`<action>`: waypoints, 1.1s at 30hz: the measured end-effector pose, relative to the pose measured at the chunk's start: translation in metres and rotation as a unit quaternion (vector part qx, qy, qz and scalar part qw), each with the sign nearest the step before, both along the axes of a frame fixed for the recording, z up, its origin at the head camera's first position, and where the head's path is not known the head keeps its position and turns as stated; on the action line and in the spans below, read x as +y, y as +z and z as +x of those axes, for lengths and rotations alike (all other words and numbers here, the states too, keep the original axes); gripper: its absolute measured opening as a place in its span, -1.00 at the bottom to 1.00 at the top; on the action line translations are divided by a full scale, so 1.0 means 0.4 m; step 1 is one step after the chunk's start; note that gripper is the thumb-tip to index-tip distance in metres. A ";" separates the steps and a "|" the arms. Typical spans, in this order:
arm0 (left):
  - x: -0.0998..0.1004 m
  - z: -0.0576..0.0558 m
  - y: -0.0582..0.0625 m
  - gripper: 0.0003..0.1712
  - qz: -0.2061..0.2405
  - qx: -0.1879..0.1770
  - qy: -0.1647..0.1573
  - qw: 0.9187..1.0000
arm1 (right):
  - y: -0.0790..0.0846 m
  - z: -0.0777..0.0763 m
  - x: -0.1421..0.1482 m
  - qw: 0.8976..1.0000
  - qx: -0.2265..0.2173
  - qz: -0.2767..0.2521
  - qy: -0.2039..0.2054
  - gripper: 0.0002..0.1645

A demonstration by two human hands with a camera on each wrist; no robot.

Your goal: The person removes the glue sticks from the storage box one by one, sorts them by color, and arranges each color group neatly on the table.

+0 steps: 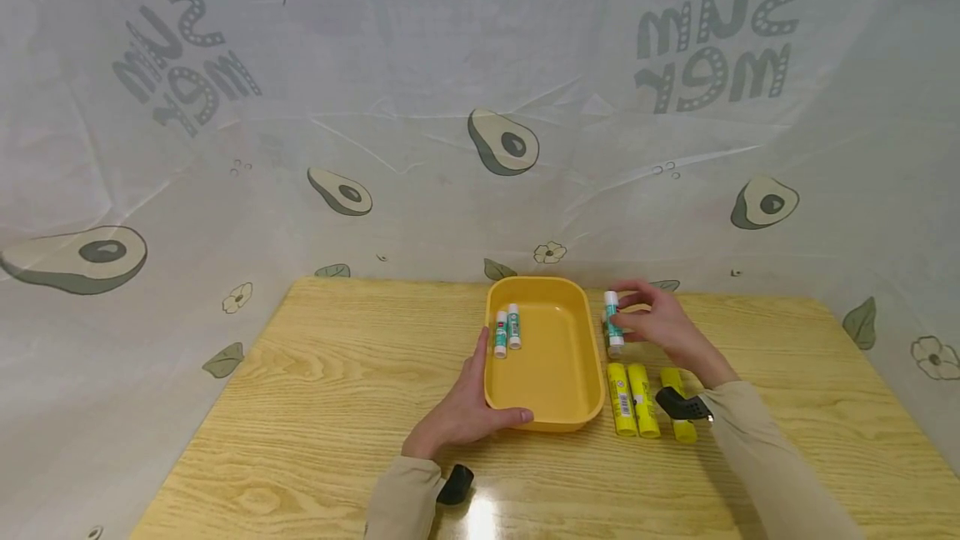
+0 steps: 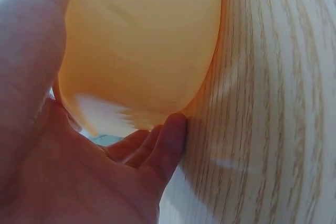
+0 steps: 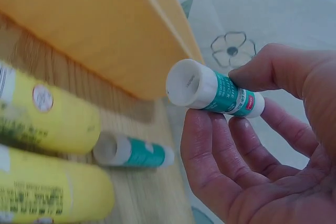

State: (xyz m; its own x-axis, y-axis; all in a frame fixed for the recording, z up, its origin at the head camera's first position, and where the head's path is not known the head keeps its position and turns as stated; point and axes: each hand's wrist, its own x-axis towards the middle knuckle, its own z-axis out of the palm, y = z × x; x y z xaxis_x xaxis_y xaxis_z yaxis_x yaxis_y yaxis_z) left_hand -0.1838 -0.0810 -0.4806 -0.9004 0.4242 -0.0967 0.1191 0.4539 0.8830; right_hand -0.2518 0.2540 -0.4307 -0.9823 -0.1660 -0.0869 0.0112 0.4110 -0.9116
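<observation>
My right hand point(image 1: 660, 325) pinches a white-and-green glue stick point(image 3: 228, 94) between thumb and fingertips, raised just beyond the right side of a yellow plastic tray point(image 1: 558, 422). Under it a second green glue stick point(image 3: 142, 152) lies on the table, mostly hidden in the head view. At the tray's near left corner, my left hand point(image 1: 468, 407) holds the wall, thumb along the front and fingers along the left side. Inside the tray, two green glue sticks, a left one point(image 1: 501, 335) and a right one point(image 1: 513, 326), lie side by side against the left wall.
Right of the tray, three larger yellow glue sticks lie on the wooden table point(image 1: 337, 373): a left one point(image 1: 621, 398), a middle one point(image 1: 642, 400) and a right one point(image 1: 683, 430) partly under the right wrist. A patterned white curtain point(image 1: 420, 215) hangs behind the table.
</observation>
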 end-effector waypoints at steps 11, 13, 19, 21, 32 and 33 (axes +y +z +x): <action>0.000 0.000 -0.001 0.58 0.005 -0.002 0.003 1.000 | -0.024 -0.010 0.030 0.999 -0.009 0.031 -0.011 -0.31; 0.000 0.000 -0.001 0.58 0.007 0.000 0.003 1.000 | -0.026 -0.011 0.032 0.999 -0.015 0.032 -0.013 -0.31; -0.001 0.001 -0.003 0.56 0.008 -0.002 0.002 1.000 | -0.033 -0.015 0.042 0.998 -0.034 0.042 -0.012 -0.30; 0.000 0.002 -0.002 0.56 0.008 -0.003 0.001 1.000 | -0.038 -0.017 0.047 0.998 -0.037 0.044 -0.011 -0.29; 0.001 0.002 0.002 0.55 0.000 -0.004 0.003 1.000 | -0.073 -0.033 0.064 0.995 -0.048 0.084 -0.010 -0.31; 0.001 0.002 0.002 0.56 -0.001 -0.006 0.004 1.000 | -0.075 -0.035 0.065 0.995 -0.049 0.087 -0.010 -0.31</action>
